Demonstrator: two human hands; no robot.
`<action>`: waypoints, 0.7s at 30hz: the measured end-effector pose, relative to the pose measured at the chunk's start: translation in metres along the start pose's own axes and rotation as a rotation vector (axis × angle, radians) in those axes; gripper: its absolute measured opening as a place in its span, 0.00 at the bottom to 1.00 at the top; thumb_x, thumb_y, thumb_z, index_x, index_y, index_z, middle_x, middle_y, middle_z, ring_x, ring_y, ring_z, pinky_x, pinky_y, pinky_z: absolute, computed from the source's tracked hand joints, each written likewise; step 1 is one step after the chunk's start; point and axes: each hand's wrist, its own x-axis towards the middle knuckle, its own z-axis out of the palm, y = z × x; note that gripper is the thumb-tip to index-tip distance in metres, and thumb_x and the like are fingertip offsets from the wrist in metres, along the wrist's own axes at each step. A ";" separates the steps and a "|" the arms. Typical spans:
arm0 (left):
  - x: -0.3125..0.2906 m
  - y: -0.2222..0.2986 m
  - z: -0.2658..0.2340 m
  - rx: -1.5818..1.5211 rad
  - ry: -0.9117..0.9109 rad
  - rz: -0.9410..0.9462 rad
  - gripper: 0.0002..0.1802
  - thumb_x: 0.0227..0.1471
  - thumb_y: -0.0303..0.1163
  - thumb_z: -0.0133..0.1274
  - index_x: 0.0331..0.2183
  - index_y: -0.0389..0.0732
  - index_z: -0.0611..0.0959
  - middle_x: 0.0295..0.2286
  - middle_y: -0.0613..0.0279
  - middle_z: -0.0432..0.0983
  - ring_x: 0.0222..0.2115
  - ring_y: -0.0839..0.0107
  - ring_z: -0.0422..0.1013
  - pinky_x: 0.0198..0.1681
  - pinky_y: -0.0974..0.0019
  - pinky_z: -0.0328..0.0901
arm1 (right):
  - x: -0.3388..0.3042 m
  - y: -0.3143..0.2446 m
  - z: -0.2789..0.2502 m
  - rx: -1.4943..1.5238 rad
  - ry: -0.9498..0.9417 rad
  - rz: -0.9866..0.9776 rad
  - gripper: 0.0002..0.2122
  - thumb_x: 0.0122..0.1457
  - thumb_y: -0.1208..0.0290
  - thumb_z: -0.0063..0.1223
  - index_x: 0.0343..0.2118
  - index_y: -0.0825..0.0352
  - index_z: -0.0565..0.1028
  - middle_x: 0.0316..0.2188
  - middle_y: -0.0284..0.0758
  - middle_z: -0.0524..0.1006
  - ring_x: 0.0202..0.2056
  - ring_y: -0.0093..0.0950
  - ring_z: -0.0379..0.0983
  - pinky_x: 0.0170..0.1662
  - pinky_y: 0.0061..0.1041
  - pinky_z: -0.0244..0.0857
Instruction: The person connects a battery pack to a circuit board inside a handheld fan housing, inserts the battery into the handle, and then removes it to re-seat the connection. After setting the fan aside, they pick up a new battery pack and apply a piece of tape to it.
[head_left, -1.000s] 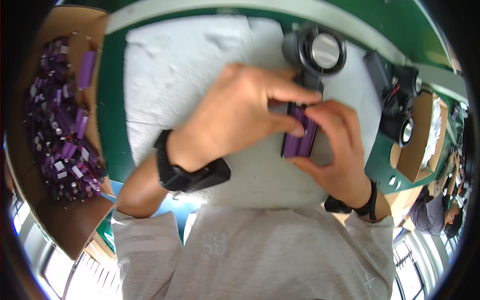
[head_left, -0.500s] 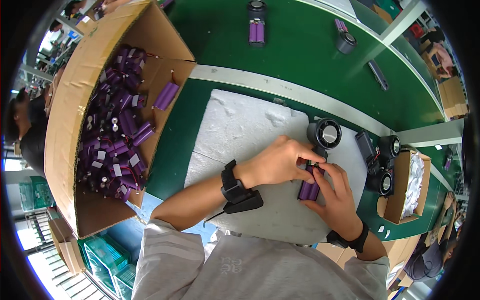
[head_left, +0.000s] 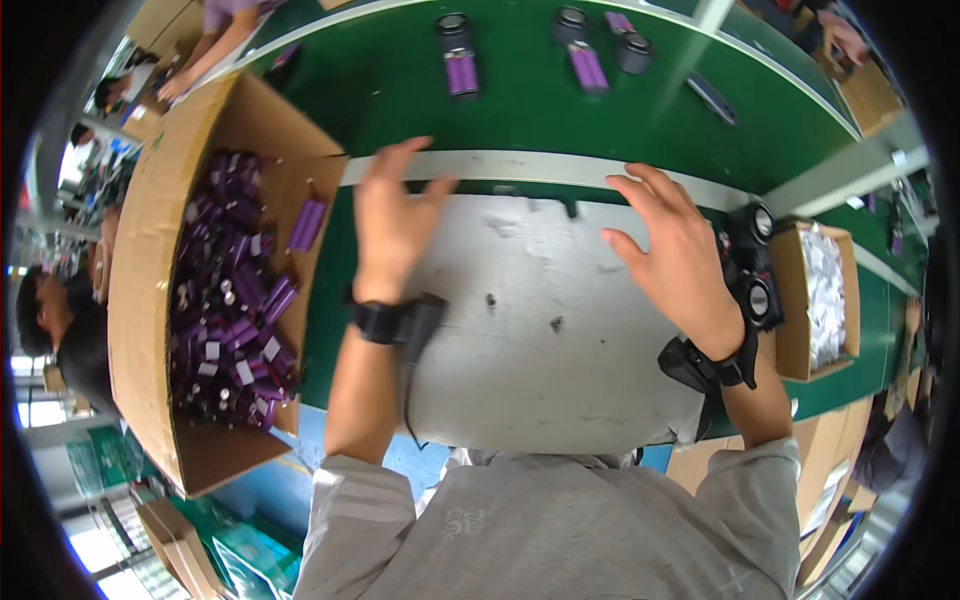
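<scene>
My left hand (head_left: 393, 225) is raised over the left edge of the white foam board (head_left: 560, 370), empty, fingers apart and slightly blurred. Above the board's right side, my right hand (head_left: 680, 260) is open too, with its fingers spread and nothing in them. Beyond the pale rail, on the green surface, lies a small black fan with a purple battery pack (head_left: 588, 70). Similar fan assemblies lie to either side: one on the left (head_left: 460, 60) and one on the right (head_left: 633, 50).
A large cardboard box (head_left: 145, 300) full of purple battery packs (head_left: 235, 290) stands at left. Black fan units (head_left: 755, 295) sit right of the board, beside a small carton (head_left: 793, 330) of silvery packets. A grey handheld tool (head_left: 711, 98) lies far right. Other people work nearby.
My hands have parted and moved forward, letting go of the fan with its battery pack. An additional fan assembly now lies between the other two on the green surface. The view has shifted.
</scene>
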 end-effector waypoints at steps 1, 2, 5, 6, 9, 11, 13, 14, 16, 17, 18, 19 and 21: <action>0.005 -0.021 -0.017 0.178 0.037 0.010 0.25 0.41 0.32 0.65 0.43 0.38 0.80 0.39 0.47 0.77 0.42 0.52 0.73 0.46 0.58 0.67 | -0.005 0.004 -0.007 -0.021 -0.070 -0.027 0.25 0.46 0.78 0.61 0.51 0.68 0.69 0.52 0.44 0.69 0.50 0.45 0.67 0.50 0.36 0.66; 0.007 -0.049 -0.039 0.257 0.033 -0.050 0.25 0.41 0.33 0.65 0.44 0.38 0.80 0.39 0.47 0.77 0.42 0.52 0.73 0.46 0.58 0.67 | -0.009 0.011 -0.013 -0.030 -0.056 -0.013 0.25 0.46 0.78 0.61 0.51 0.68 0.69 0.52 0.44 0.69 0.50 0.45 0.67 0.50 0.36 0.66; 0.000 -0.070 -0.080 0.339 -0.033 -0.412 0.25 0.45 0.31 0.60 0.47 0.38 0.78 0.43 0.47 0.76 0.45 0.56 0.73 0.50 0.62 0.65 | -0.027 0.043 -0.023 -0.247 -0.083 0.144 0.23 0.47 0.79 0.60 0.49 0.70 0.69 0.47 0.44 0.71 0.47 0.45 0.68 0.49 0.36 0.66; -0.003 -0.072 -0.086 0.348 -0.028 -0.413 0.25 0.45 0.31 0.60 0.47 0.38 0.78 0.43 0.47 0.76 0.45 0.56 0.73 0.50 0.62 0.65 | -0.031 0.046 -0.022 -0.238 -0.081 0.138 0.23 0.47 0.79 0.60 0.49 0.70 0.69 0.47 0.44 0.71 0.47 0.45 0.68 0.49 0.36 0.66; -0.011 -0.082 -0.094 0.407 -0.086 -0.491 0.22 0.46 0.30 0.58 0.46 0.37 0.79 0.42 0.49 0.77 0.44 0.57 0.74 0.50 0.62 0.65 | -0.040 0.055 -0.019 -0.203 -0.208 0.248 0.23 0.47 0.81 0.59 0.49 0.71 0.70 0.44 0.45 0.72 0.46 0.45 0.69 0.49 0.36 0.65; -0.014 -0.086 -0.091 0.435 -0.078 -0.465 0.22 0.47 0.30 0.58 0.46 0.37 0.78 0.42 0.50 0.77 0.44 0.58 0.74 0.50 0.63 0.65 | -0.042 0.057 -0.023 -0.197 -0.203 0.233 0.23 0.47 0.81 0.59 0.49 0.71 0.70 0.44 0.45 0.72 0.46 0.45 0.69 0.49 0.36 0.65; -0.012 -0.084 -0.088 0.465 -0.075 -0.410 0.22 0.48 0.30 0.57 0.47 0.37 0.78 0.41 0.50 0.77 0.43 0.60 0.74 0.49 0.64 0.66 | -0.041 0.054 -0.029 -0.207 -0.195 0.216 0.24 0.47 0.82 0.58 0.50 0.69 0.70 0.43 0.45 0.72 0.46 0.45 0.69 0.49 0.36 0.64; -0.009 -0.082 -0.088 0.482 -0.068 -0.413 0.22 0.48 0.30 0.57 0.47 0.37 0.78 0.41 0.50 0.77 0.43 0.60 0.74 0.49 0.64 0.66 | -0.041 0.047 -0.036 -0.191 -0.193 0.206 0.24 0.47 0.82 0.58 0.50 0.69 0.70 0.43 0.45 0.72 0.46 0.45 0.69 0.49 0.36 0.64; -0.004 -0.075 -0.091 0.239 0.022 -0.428 0.22 0.50 0.29 0.55 0.49 0.37 0.77 0.41 0.52 0.78 0.41 0.64 0.74 0.46 0.65 0.67 | -0.042 0.023 -0.050 0.079 -0.095 -0.066 0.24 0.44 0.84 0.58 0.48 0.67 0.72 0.43 0.44 0.73 0.46 0.43 0.69 0.50 0.37 0.64; -0.002 -0.069 -0.089 0.114 0.057 -0.433 0.22 0.52 0.28 0.54 0.50 0.38 0.76 0.40 0.52 0.78 0.40 0.65 0.74 0.45 0.66 0.67 | -0.042 0.013 -0.047 0.089 -0.097 -0.062 0.24 0.44 0.84 0.58 0.48 0.67 0.72 0.43 0.44 0.73 0.46 0.43 0.69 0.50 0.37 0.64; 0.000 -0.060 -0.089 0.122 0.051 -0.433 0.22 0.52 0.28 0.54 0.50 0.38 0.76 0.40 0.52 0.78 0.40 0.65 0.74 0.45 0.66 0.67 | -0.040 0.002 -0.043 0.195 -0.138 -0.228 0.22 0.42 0.84 0.58 0.45 0.67 0.74 0.43 0.43 0.73 0.47 0.42 0.70 0.50 0.37 0.65; 0.002 -0.047 -0.088 -0.063 0.086 -0.420 0.22 0.52 0.27 0.54 0.50 0.37 0.75 0.36 0.54 0.78 0.37 0.69 0.74 0.42 0.68 0.67 | -0.040 -0.007 -0.041 0.298 -0.183 -0.390 0.20 0.41 0.85 0.57 0.42 0.67 0.75 0.43 0.42 0.73 0.47 0.40 0.70 0.50 0.37 0.65; 0.008 -0.014 -0.077 -0.262 0.101 -0.401 0.22 0.53 0.26 0.54 0.51 0.37 0.75 0.31 0.57 0.78 0.34 0.72 0.75 0.38 0.71 0.68 | -0.049 -0.008 -0.019 0.355 -0.217 -0.481 0.18 0.40 0.85 0.57 0.39 0.67 0.75 0.43 0.41 0.73 0.48 0.40 0.69 0.50 0.37 0.66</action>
